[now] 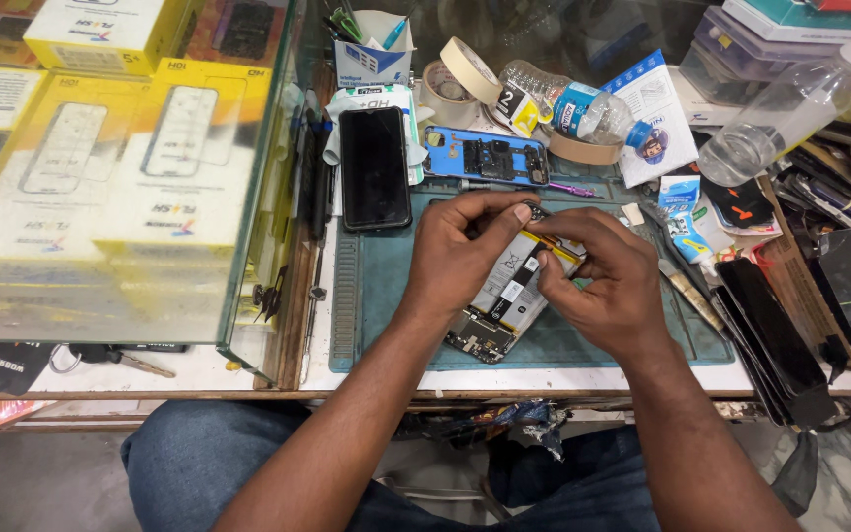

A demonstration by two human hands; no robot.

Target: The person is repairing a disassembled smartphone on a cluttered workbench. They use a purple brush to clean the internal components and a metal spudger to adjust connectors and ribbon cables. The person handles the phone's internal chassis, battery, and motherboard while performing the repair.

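- The opened phone (504, 296) lies on the teal work mat (386, 296) near the desk's (563, 379) front edge, back cover off, battery and boards bared; both hands meet over its upper half.
- Left hand (460, 261) — fingers curled shut on the phone's top edge, steadying it; right hand (613, 281) — fingertips pinched closed at the yellow strip by the battery, though what they grip is too small to tell.
- Risk, as I judge it: a hard pull there could bend the battery or tear a thin cable; a slip could push the phone off the mat.
- Beyond, a black phone (374, 167) lies face up; a blue phone frame (490, 158) sits just behind the mat.
- Farther back: tape rolls (465, 69), a plastic bottle (568, 103), a spray bottle (790, 108); a glass case (150, 197) of yellow boxes stands on the left — a crowded repair counter.
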